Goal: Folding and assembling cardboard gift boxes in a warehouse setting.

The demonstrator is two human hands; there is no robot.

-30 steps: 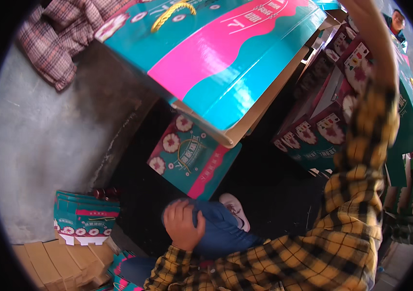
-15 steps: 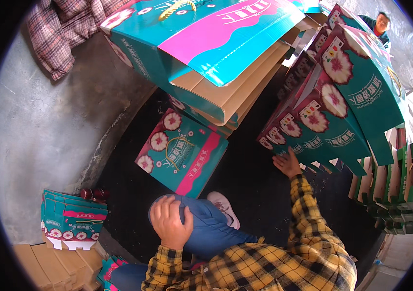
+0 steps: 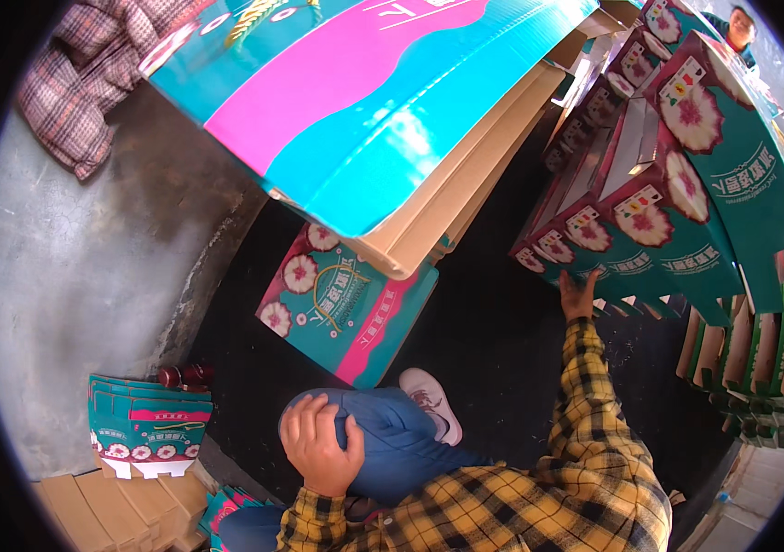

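Observation:
On my bent knee, in blue trousers, rests my left hand [image 3: 323, 443]. Its fingers lie spread and hold nothing. My right hand [image 3: 578, 296] reaches out to the right, at the lower edge of a teal carton [image 3: 663, 230] with fruit pictures. Its fingers close on that edge, and the fingertips are partly hidden by the carton. Several similar cartons lean together in this row. Ahead of my knee, a flat teal and maroon carton [image 3: 341, 304] with a pink stripe and a cord handle lies on the black floor covering.
Large teal and pink cartons [image 3: 337, 120] are stacked ahead, their brown edges jutting over the floor carton. Green cartons [image 3: 760, 359] stand at right. Folded cartons [image 3: 148, 423] and brown cardboard [image 3: 111, 511] sit at lower left. A person [image 3: 737, 37] is far right.
My right hand has moved forward and right, from just short of the cartons to their lower edge. My left hand stays on the knee. The view has shifted, bringing the large stack closer.

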